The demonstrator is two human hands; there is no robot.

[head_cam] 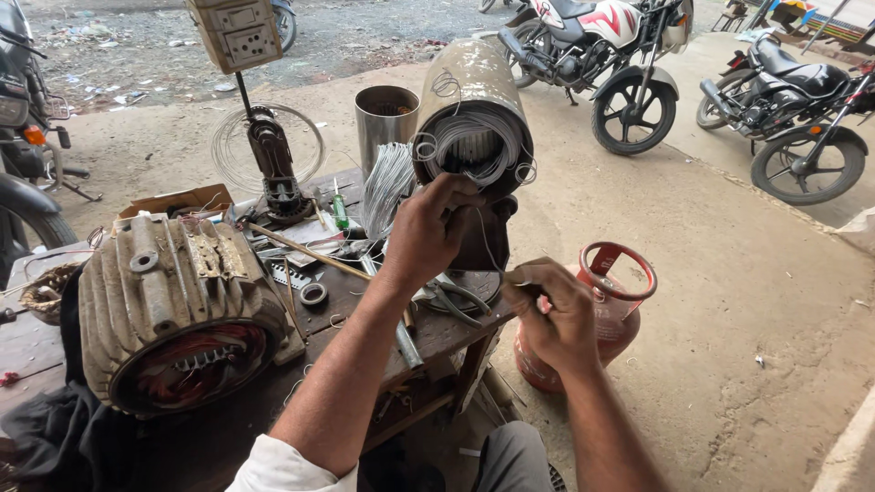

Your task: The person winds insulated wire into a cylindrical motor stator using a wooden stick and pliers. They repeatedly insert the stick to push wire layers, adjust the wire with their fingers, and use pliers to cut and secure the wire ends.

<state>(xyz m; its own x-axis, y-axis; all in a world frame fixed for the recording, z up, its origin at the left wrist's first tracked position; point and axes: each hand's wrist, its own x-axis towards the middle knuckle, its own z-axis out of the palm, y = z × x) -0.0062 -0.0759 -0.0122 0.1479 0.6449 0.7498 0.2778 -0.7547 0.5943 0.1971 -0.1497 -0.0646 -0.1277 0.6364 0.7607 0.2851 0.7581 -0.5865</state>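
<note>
1. Your left hand [428, 232] pinches the silvery winding wire [474, 137] at the mouth of the upright stator [469, 114].
2. Your right hand [556, 314] grips a thin strand, pulled taut near the red gas cylinder [615, 310].
3. You seem mid-threading; the next move calls for steady tension.

motor stator [474, 114]: dull tan-grey shell, pale silvery wire coils at the open end;
large ribbed motor [173, 310]: dirty beige casing, reddish copper windings inside;
gas cylinder [609, 314]: red, ring handle red;
screwdriver [339, 210]: green handle;
tabletop [355, 292]: dark brown, stained wood;
metal tube [385, 123]: plain grey steel;
motorcycles [602, 55]: black, one tank white with red stripes;
sleeve [287, 466]: white.
</note>
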